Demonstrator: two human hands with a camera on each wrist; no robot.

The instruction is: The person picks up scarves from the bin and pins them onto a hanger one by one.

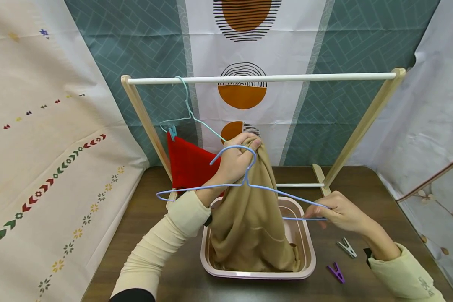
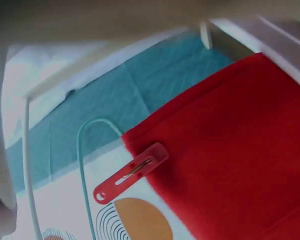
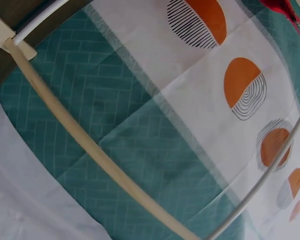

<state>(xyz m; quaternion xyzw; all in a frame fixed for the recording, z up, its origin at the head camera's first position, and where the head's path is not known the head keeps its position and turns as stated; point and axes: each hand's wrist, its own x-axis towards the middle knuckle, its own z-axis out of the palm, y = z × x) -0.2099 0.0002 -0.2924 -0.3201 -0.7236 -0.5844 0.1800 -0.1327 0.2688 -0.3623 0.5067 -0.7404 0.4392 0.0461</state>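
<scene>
My left hand (image 1: 235, 161) grips the top of a tan garment (image 1: 249, 226) and lifts it out of a pink basin (image 1: 308, 268); the garment's lower part still lies in the basin. A light blue wire hanger (image 1: 196, 188) crosses in front of the garment, its hook by my left hand. My right hand (image 1: 337, 212) pinches the hanger's right end. A red cloth (image 1: 188, 165) hangs on a teal hanger (image 1: 188, 113) from the white rail (image 1: 287, 77). In the left wrist view a red peg (image 2: 132, 171) clips the red cloth (image 2: 230, 145).
A wooden-framed drying rack (image 1: 366, 121) stands at the back of a dark brown table (image 1: 154, 247). A grey peg (image 1: 346, 247) and a purple peg (image 1: 336, 272) lie right of the basin. Patterned cloth backdrops hang behind and to both sides.
</scene>
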